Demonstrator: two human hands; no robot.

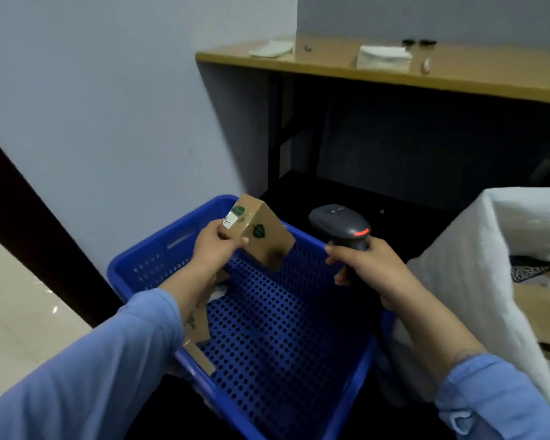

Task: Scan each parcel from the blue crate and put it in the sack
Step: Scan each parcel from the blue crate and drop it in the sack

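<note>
The parcel (261, 236), a brown carton with green prints and a white label on its end face, is held above the far rim of the blue crate (134, 268). The left hand (215, 249) has its grip closed on the label end, fingers curled over the carton edge. The carton's long axis runs roughly from 10 o'clock to 4 o'clock, tilted. The scanner (340, 225) lies at 3 o'clock from the parcel, near but apart, with the right hand (365, 265) wrapped round its handle. Which way the scan window faces cannot be determined. The label probably needs to be turned toward the scanner. A second parcel (197, 331) lies in the crate under the left forearm. The white sack (458, 281) stands at 3 o'clock from the crate, nearer the right hand. A wooden worktop (458, 76) carrying white papers stands at 12 o'clock against a pale wall
</note>
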